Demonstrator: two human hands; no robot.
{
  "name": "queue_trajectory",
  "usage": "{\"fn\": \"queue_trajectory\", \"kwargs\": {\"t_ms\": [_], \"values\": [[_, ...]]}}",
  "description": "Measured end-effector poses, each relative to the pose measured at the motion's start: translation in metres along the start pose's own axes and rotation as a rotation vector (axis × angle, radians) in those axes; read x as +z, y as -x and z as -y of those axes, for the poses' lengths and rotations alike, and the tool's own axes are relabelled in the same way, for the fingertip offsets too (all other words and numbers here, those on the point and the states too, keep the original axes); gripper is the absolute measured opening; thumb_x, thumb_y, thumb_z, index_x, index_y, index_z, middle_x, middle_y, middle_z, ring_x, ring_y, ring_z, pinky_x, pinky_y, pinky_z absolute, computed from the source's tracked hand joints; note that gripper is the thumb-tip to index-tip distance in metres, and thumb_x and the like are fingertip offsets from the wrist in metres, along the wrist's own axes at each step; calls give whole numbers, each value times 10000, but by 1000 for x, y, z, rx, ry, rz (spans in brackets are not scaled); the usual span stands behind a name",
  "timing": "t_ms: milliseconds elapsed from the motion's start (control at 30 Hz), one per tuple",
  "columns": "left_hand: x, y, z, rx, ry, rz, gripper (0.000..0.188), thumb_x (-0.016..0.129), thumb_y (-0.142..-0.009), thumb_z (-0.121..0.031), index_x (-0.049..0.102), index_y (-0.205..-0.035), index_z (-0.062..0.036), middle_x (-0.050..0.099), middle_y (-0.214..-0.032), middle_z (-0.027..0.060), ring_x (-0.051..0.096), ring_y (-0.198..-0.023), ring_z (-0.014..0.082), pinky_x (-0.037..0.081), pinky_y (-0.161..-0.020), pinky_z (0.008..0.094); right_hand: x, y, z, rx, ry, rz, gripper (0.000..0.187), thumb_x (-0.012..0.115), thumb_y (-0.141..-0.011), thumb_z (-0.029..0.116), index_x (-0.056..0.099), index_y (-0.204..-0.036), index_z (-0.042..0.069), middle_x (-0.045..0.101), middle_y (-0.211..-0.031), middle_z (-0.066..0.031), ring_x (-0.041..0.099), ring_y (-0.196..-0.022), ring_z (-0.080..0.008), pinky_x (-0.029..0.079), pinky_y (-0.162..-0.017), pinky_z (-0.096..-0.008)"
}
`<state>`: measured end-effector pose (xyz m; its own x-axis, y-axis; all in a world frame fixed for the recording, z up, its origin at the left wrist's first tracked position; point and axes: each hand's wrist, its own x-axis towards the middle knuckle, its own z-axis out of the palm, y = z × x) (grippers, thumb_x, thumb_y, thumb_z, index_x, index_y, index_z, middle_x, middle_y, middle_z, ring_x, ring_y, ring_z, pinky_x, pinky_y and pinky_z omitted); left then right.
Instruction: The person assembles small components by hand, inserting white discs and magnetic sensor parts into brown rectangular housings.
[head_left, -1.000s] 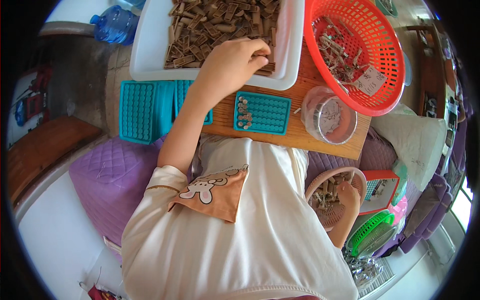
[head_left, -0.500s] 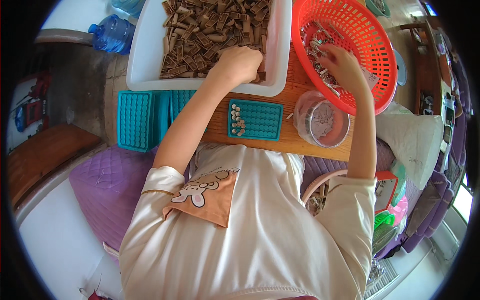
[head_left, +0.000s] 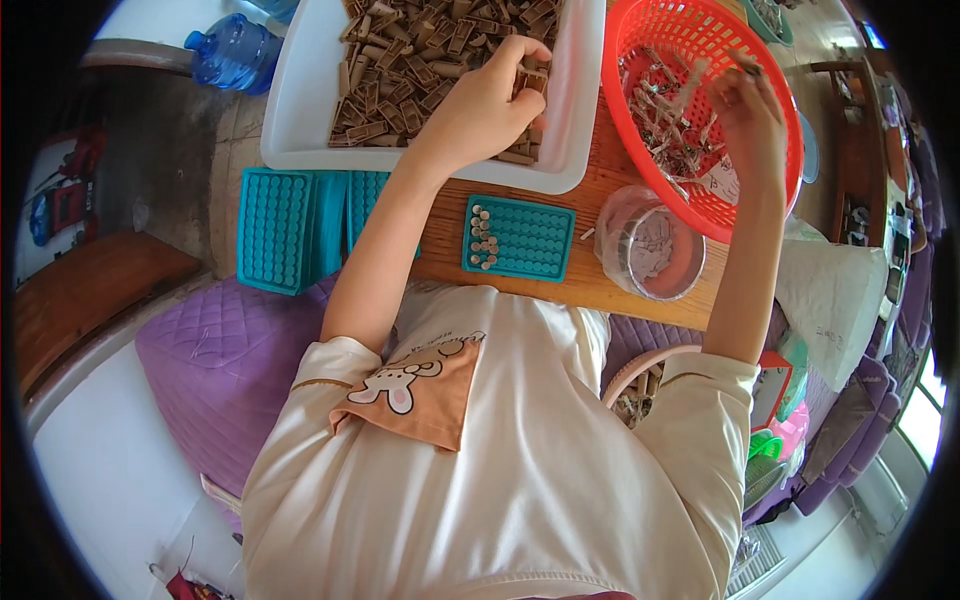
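My left hand [head_left: 485,112] is over the white tub [head_left: 430,172], with thumb and forefinger curled round a small brown trough-shaped piece [head_left: 536,73]. Many more such brown pieces [head_left: 405,85] fill the tub, some of them half-round. Above the red basket [head_left: 712,22], the fingers of my right hand [head_left: 752,120] are pinched at a tan, stringy strand, partly hidden by the fingers. Similar crumpled strands [head_left: 665,120] lie heaped in the basket. Between my forearms sits a teal tray [head_left: 530,240] of round hollows, with several small pale discs [head_left: 484,240] at its left side.
A clear round tub [head_left: 680,285] of pale flat bits stands on the wooden table [head_left: 600,290]. Stacked teal trays [head_left: 275,230] are at the left. Blue water bottles [head_left: 235,55] stand behind them. A purple quilted seat [head_left: 220,370] is below left.
My left hand has turned, its thumb and forefinger now showing round a brown piece. My right hand has risen out of the basket's heap and moved right. The view has shifted slightly.
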<state>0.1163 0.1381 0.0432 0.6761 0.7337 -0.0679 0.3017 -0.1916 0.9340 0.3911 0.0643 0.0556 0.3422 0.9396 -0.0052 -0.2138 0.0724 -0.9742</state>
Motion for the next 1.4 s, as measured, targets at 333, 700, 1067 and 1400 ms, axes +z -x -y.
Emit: {"fn": "queue_trajectory", "kwargs": {"t_ms": [333, 700, 1067, 1400], "values": [[48, 53, -46, 359, 315, -55, 216, 443, -784, -74, 512, -981, -18, 478, -710, 14, 443, -653, 83, 377, -614, 205, 88, 109, 14, -206, 642, -97, 210, 476, -753, -36, 542, -949, 2, 539, -709, -28, 481, -560, -53, 382, -477, -183], [46, 90, -39, 102, 421, -87, 273, 661, -714, -141, 564, -944, -30, 577, -793, 6, 388, -531, 9, 299, -448, 146, 120, 143, 3, -530, 960, -17, 171, 604, -620, -63, 559, -778, -12, 541, -614, -70, 509, -482, -159, 403, -436, -242], [39, 100, -30, 65, 462, -83, 233, 655, -709, -126, 558, -883, -4, 609, -820, 55, 557, -679, 77, 400, -531, 193, 122, 144, 5, -464, 894, 227, 241, 574, -707, -20, 556, -947, 1, 568, -681, -87, 536, -516, -177, 427, -460, -274], [39, 110, -32, -158, 590, -10, 268, 561, -765, -67, 463, -1008, -14, 571, -863, 77, 536, -742, 101, 399, -579, 203, 125, 151, -6, -350, 835, 111, 168, 604, -719, 30, 560, -880, 16, 587, -748, -87, 563, -567, -173, 440, -490, -235]]}}
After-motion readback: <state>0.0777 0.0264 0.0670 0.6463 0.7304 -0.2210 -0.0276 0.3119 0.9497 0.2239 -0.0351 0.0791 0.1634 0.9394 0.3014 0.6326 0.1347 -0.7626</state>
